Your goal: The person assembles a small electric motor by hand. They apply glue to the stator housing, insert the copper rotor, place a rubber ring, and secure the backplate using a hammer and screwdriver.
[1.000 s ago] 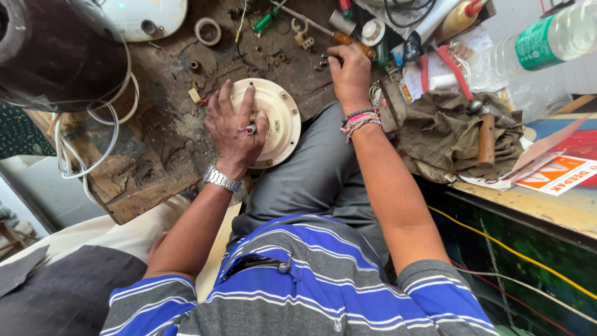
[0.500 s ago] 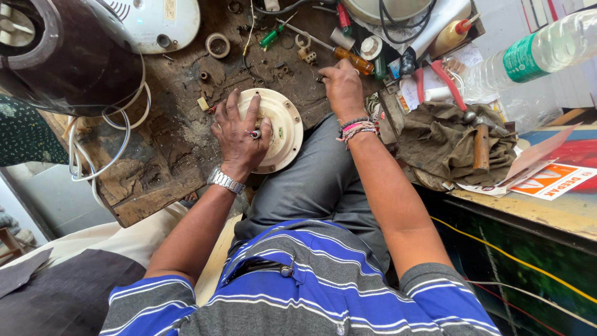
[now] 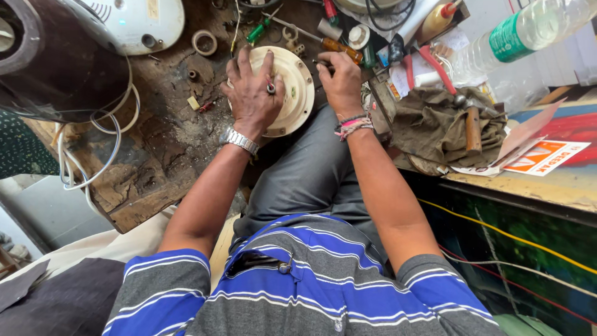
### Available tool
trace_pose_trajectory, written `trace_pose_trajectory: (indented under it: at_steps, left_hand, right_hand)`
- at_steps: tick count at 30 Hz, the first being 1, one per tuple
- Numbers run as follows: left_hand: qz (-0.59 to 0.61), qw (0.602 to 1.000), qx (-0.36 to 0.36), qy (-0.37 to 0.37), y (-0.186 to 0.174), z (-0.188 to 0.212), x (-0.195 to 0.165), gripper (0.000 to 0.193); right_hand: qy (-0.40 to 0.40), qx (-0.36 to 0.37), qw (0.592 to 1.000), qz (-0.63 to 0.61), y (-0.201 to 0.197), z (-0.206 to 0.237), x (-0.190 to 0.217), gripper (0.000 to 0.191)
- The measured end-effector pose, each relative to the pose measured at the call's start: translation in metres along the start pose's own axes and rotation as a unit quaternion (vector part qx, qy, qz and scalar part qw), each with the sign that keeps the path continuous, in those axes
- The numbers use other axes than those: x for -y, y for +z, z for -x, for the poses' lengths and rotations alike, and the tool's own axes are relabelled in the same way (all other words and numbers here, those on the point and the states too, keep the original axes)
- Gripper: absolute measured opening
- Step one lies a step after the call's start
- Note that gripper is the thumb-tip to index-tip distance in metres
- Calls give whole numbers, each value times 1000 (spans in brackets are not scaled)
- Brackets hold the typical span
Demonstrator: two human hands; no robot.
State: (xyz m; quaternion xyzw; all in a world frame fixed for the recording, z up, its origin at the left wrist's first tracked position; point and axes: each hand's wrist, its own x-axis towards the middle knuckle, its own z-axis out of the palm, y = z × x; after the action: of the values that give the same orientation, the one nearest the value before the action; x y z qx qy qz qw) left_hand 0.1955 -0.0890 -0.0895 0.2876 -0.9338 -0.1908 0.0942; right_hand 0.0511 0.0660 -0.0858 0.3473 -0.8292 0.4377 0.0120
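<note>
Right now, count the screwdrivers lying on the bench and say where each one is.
2. A green-handled screwdriver lies beyond the left hand, above the cream round disc. An amber-handled screwdriver lies just beyond the right hand. Others may be hidden in the clutter.
</note>
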Motion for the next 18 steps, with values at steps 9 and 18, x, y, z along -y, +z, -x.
trace_pose_trajectory:
  at_steps: [9,18]
  left_hand:
    - [0,999,-47,-9,4,12,-1,56]
    - [70,991,77,-87,-12,29,6,97]
  right_hand:
    - [-53,25,998,-20,-29,34,30,15]
    - [126,30,981,-147,-16,33,6,16]
